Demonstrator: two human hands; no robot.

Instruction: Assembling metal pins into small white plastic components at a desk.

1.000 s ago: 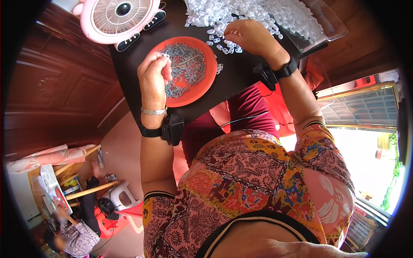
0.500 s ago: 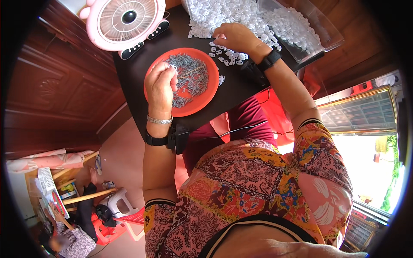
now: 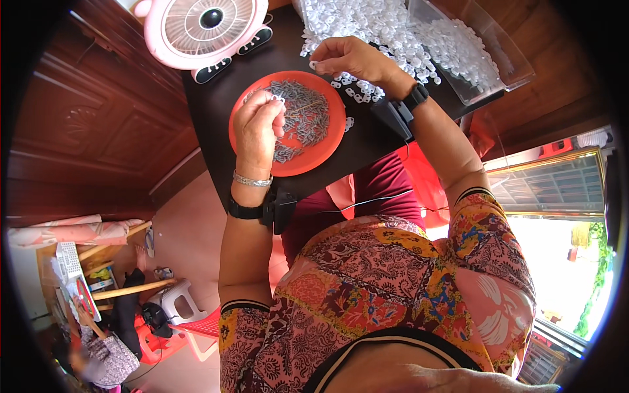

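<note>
head view, left hand (image 3: pixel 257 128) over orange plate (image 3: pixel 326 147)

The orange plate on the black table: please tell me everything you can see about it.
The orange plate is round and shallow, plastic by its look, and lies flat on the black table below the pink fan. It holds a heap of small grey metal pieces. The left hand hovers over its left part, pinching a small piece. Loose white plastic parts lie by its right rim.
</note>
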